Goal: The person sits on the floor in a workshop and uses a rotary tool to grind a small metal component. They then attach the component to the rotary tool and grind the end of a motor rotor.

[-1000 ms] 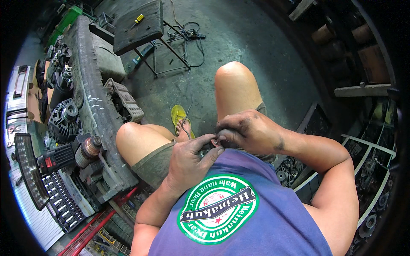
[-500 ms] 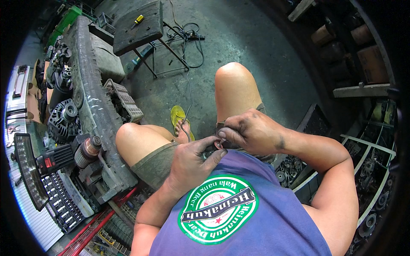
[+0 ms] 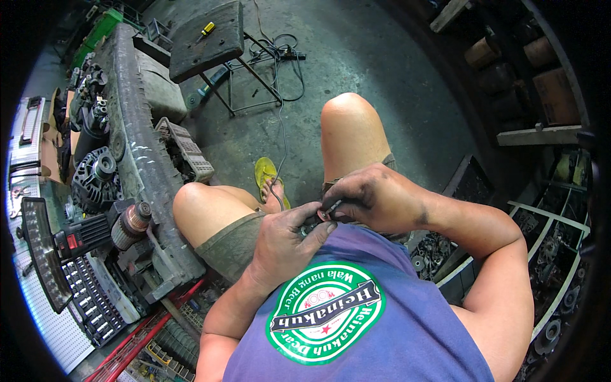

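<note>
A dim workshop floor [image 3: 394, 76] is spreading out around a seated person. Nearest, the left hand [image 3: 280, 239] is nearly closing, pinching a small reddish piece [image 3: 323, 216] between thumb and fingers above the lap. The right hand [image 3: 372, 194] is curling tightly around a thin pale piece [image 3: 333, 206] just beside it; it has just rolled over, so that piece is now showing more clearly, suggesting close work at the reddish one. Farther off, a bench [image 3: 143, 149] is standing at left, and a stool [image 3: 223, 51] is bearing a yellow screwdriver [image 3: 208, 28].
</note>
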Demonstrator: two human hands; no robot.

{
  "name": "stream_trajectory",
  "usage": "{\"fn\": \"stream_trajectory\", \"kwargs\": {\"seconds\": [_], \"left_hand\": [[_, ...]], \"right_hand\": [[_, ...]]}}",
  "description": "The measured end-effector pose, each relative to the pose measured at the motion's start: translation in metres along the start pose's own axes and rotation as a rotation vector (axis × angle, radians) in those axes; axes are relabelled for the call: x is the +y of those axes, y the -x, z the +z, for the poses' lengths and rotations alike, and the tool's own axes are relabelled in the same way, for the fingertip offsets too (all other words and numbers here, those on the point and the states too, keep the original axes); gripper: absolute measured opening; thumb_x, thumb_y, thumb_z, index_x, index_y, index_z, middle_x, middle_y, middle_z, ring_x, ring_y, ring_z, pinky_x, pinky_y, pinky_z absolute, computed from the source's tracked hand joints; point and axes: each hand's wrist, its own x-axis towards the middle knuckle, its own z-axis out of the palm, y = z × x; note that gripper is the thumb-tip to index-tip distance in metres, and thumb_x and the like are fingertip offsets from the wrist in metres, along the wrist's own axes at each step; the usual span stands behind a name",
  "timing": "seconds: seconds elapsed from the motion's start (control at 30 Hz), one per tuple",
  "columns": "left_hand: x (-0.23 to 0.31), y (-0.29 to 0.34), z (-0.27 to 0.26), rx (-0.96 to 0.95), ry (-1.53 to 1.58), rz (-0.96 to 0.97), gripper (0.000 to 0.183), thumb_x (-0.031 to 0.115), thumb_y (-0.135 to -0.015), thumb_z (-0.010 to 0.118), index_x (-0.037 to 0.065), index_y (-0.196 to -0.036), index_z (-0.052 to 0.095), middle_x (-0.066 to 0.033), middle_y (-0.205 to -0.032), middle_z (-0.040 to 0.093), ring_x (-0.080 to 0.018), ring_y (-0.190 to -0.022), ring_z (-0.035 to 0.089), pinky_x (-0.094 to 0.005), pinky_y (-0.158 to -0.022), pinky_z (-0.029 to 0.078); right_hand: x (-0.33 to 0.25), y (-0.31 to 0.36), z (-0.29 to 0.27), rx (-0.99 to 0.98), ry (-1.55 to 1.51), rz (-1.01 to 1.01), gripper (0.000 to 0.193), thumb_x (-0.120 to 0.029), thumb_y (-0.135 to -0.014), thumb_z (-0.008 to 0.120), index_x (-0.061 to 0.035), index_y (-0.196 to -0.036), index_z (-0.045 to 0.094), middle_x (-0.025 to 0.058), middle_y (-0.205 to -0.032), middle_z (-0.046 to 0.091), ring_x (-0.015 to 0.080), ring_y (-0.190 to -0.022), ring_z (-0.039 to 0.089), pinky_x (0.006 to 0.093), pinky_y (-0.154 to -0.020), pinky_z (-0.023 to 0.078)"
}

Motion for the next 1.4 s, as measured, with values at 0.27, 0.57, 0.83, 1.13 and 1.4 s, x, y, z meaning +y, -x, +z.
{"fn": "stream_trajectory", "kwargs": {"seconds": [0.27,0.57,0.83,1.13,1.4], "left_hand": [[-0.005,0.003,-0.006,-0.042,0.057,-0.080,0.023,0.010,-0.095,0.080,-0.002,-0.115,0.079,-0.0173,-0.100,0.082,-0.0242,-0.088,0.081,-0.0336,-0.079,0.061],[-0.004,0.011,-0.008,-0.077,-0.024,-0.110,0.018,0.011,-0.097,0.078,-0.001,-0.110,0.080,-0.0189,-0.099,0.081,-0.0299,-0.088,0.080,-0.0374,-0.087,0.059],[-0.006,0.018,-0.009,0.061,-0.216,-0.101,0.037,0.023,-0.088,0.085,0.002,-0.117,0.075,-0.0209,-0.098,0.079,-0.0368,-0.091,0.078,-0.0448,-0.091,0.058],[-0.022,0.022,-0.002,0.109,-0.407,-0.157,0.051,0.018,-0.084,0.087,0.001,-0.126,0.064,-0.0221,-0.103,0.076,-0.0336,-0.092,0.077,-0.0422,-0.085,0.059],[-0.055,0.033,-0.036,-0.096,0.047,-0.268,0.062,0.012,-0.084,0.087,-0.007,-0.136,0.059,-0.0097,-0.119,0.074,-0.0182,-0.111,0.069,-0.0356,-0.101,0.055]], "right_hand": [[0.005,0.001,0.002,0.010,-0.006,0.116,0.017,-0.002,-0.097,0.075,-0.0019,-0.114,0.076,0.0126,-0.105,0.080,0.0242,-0.099,0.078,0.0375,-0.090,0.061],[0.008,-0.001,0.004,0.010,0.148,0.004,0.014,-0.013,-0.101,0.073,-0.0030,-0.111,0.076,0.0146,-0.099,0.079,0.0279,-0.094,0.078,0.0410,-0.084,0.060],[-0.001,-0.016,0.000,0.001,0.208,0.162,0.024,-0.025,-0.106,0.070,-0.0024,-0.108,0.077,0.0148,-0.097,0.079,0.0304,-0.090,0.077,0.0413,-0.081,0.059],[0.006,-0.032,0.002,0.000,0.228,0.109,0.026,-0.021,-0.108,0.066,0.0026,-0.102,0.074,0.0173,-0.092,0.078,0.0292,-0.086,0.078,0.0425,-0.080,0.059],[0.013,-0.049,0.004,0.029,0.208,0.091,0.027,-0.021,-0.108,0.066,0.0036,-0.101,0.074,0.0172,-0.086,0.076,0.0265,-0.080,0.079,0.0407,-0.074,0.060]]}}
